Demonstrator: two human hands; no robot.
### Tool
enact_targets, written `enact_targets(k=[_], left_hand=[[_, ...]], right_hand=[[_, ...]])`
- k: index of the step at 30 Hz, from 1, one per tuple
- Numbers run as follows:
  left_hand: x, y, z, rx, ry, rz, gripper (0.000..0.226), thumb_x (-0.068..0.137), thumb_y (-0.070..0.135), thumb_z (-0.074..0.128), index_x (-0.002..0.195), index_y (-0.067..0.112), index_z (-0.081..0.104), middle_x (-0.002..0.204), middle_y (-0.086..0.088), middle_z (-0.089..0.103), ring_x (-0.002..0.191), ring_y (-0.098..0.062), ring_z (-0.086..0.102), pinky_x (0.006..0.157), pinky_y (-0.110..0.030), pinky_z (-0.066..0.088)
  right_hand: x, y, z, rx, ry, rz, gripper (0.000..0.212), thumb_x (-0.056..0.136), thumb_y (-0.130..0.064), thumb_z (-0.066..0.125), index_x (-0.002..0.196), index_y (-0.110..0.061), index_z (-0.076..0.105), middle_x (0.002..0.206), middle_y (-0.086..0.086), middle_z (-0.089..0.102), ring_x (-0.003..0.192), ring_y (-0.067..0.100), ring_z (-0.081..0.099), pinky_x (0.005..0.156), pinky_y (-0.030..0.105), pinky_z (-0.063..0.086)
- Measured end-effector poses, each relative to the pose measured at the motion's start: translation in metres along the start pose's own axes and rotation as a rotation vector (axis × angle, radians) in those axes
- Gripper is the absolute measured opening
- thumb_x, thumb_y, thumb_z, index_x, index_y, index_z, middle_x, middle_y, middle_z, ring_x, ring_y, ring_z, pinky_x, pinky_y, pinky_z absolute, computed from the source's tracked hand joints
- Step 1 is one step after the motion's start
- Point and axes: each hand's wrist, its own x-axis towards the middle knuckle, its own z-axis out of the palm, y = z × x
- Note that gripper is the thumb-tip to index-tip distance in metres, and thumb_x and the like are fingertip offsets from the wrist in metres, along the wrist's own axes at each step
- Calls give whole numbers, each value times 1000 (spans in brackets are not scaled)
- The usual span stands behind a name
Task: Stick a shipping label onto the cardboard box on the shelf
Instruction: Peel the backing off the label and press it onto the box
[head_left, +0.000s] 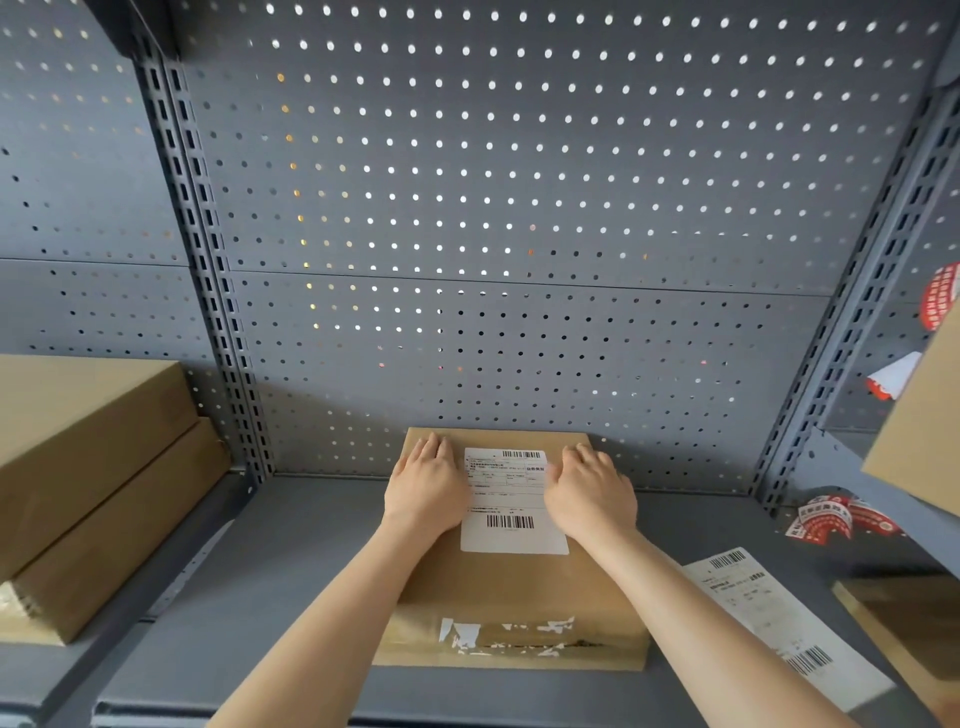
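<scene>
A flat brown cardboard box lies on the grey shelf, centred before me, with torn tape remnants on its near face. On its top lies a white shipping label with two barcodes. My left hand rests palm-down on the box at the label's left edge, fingers together and flat. Palm-down on the right side, my right hand covers the label's right edge. Neither hand holds anything.
Two stacked cardboard boxes stand at the left. Another label sheet lies on the shelf to the right, beside red-and-white stickers and a further box. A tilted box overhangs at far right. Behind is a grey pegboard wall.
</scene>
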Motion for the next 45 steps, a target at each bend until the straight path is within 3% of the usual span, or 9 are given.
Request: enact_targets(k=[4, 10, 17, 25, 33, 38, 42, 45], left_hand=[[-14, 14, 1, 30, -30, -29, 67, 96, 49, 21, 149, 10, 16, 160, -8, 11, 148, -19, 6, 120, -37, 3], [-28, 29, 5, 103, -26, -72, 83, 88, 64, 21, 149, 8, 10, 160, -11, 6, 148, -22, 0, 120, -40, 3], [-29, 30, 5, 130, -48, -62, 85, 89, 64, 21, 149, 5, 6, 160, -13, 5, 148, -23, -1, 120, -39, 3], [-28, 12, -2, 46, -94, 48, 61, 99, 44, 19, 150, 10, 11, 160, -11, 5, 148, -23, 3, 120, -35, 6], [-28, 2, -10, 31, -67, 110, 39, 99, 18, 25, 135, 7, 37, 148, -8, 34, 140, -21, 26, 113, -33, 21], [-34, 9, -7, 35, -45, 74, 54, 98, 41, 21, 137, 6, 35, 151, -8, 31, 143, -20, 21, 118, -38, 17], [-45, 22, -3, 90, -95, -5, 76, 93, 58, 19, 150, 10, 7, 161, -8, 5, 148, -17, 2, 121, -37, 4], [-53, 30, -1, 140, -84, -65, 83, 91, 64, 17, 150, 9, 1, 161, -8, -1, 148, -18, -2, 120, -37, 1]], right_hand=[[-10, -9, 1, -59, -23, 8, 68, 96, -52, 20, 145, -5, 31, 156, 10, 26, 142, 26, 24, 114, 43, 23], [-19, -16, 6, -102, -27, 12, 80, 92, -61, 21, 146, -2, 24, 156, 12, 26, 143, 26, 21, 115, 42, 21], [-18, -15, 7, -96, -23, 11, 83, 91, -63, 22, 147, -1, 25, 156, 12, 25, 144, 25, 19, 115, 41, 20], [-19, 3, 3, -50, -64, -70, 56, 100, -38, 21, 147, -9, 25, 158, 4, 22, 146, 18, 15, 118, 40, 16], [-17, 11, -3, -39, -121, -126, 50, 103, -27, 21, 149, -8, 21, 160, 4, 17, 147, 17, 11, 118, 36, 15], [-25, 9, -6, -12, -122, -86, 59, 101, -40, 18, 148, -5, 20, 159, 8, 18, 147, 20, 13, 119, 37, 14], [-36, -3, -3, -69, -117, -35, 79, 94, -59, 17, 148, -2, 19, 159, 12, 18, 147, 24, 12, 119, 43, 12], [-41, -8, 0, -99, -93, -11, 88, 90, -66, 16, 148, -1, 16, 159, 14, 17, 147, 26, 11, 119, 44, 12]])
